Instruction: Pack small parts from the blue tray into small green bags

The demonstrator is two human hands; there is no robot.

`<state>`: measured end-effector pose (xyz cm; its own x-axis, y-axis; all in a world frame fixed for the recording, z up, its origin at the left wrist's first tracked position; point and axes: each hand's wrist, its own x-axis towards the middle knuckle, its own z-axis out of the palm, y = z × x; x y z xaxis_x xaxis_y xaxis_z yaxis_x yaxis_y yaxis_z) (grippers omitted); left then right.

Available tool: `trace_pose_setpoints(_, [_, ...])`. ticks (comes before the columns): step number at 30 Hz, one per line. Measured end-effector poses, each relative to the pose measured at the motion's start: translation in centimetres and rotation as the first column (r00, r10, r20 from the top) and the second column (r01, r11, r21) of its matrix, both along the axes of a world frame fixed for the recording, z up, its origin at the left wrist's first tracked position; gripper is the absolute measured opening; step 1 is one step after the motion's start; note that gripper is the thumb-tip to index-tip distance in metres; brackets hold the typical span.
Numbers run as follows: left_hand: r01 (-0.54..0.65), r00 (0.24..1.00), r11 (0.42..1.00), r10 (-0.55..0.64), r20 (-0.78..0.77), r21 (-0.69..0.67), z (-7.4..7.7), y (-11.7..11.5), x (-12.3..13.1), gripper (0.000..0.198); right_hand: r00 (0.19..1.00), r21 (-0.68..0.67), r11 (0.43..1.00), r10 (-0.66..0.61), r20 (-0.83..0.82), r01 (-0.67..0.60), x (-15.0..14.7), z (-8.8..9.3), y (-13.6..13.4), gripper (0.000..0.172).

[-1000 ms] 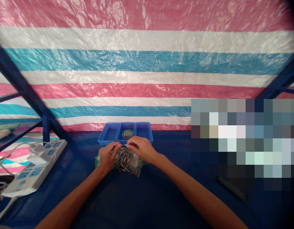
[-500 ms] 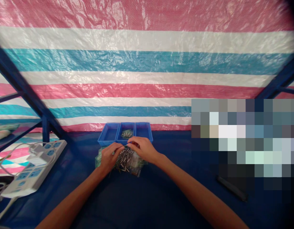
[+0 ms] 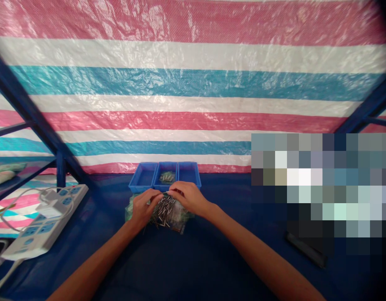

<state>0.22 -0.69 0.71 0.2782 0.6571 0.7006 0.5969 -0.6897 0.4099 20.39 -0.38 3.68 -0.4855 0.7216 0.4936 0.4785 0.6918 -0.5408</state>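
A heap of short metal pins (image 3: pixel 164 213) lies on a crumpled clear plastic bag with green print (image 3: pixel 180 219). My left hand (image 3: pixel 143 207) and my right hand (image 3: pixel 187 197) meet above the heap. Between their fingertips runs a thin metal pin (image 3: pixel 166 192), though the fingers hide part of it. Just beyond my hands stands a blue three-compartment plastic tray (image 3: pixel 143 176). Its middle compartment holds a small bundle of pins (image 3: pixel 167 177). The bag's underside and part of the heap are hidden by my hands.
A white power strip (image 3: pixel 45 221) with a plugged-in white adapter and cables lies at the left of the dark blue table (image 3: pixel 118 267). Blue metal frame bars (image 3: pixel 30 113) and a striped tarpaulin (image 3: pixel 193 83) stand behind. A dark bar (image 3: pixel 304 249) lies at right, beside a pixelated area.
My hands stay over the heap, with only small shifts of the fingers. The view has moved slightly.
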Motion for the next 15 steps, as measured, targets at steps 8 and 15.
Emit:
trace_pose_setpoints(8, [0.057,0.997,0.998,-0.059,0.058,0.037,0.29,-0.2,0.23,0.014,0.99,0.011,0.999,-0.04,0.132,0.039,-0.23,-0.17,0.21,0.031])
trace_pose_setpoints(15, [0.072,0.992,0.997,-0.075,0.097,0.032,0.6,-0.53,0.18,0.013,0.999,-0.058,0.998,-0.041,-0.004,0.041,-0.13,-0.14,-0.09,0.017])
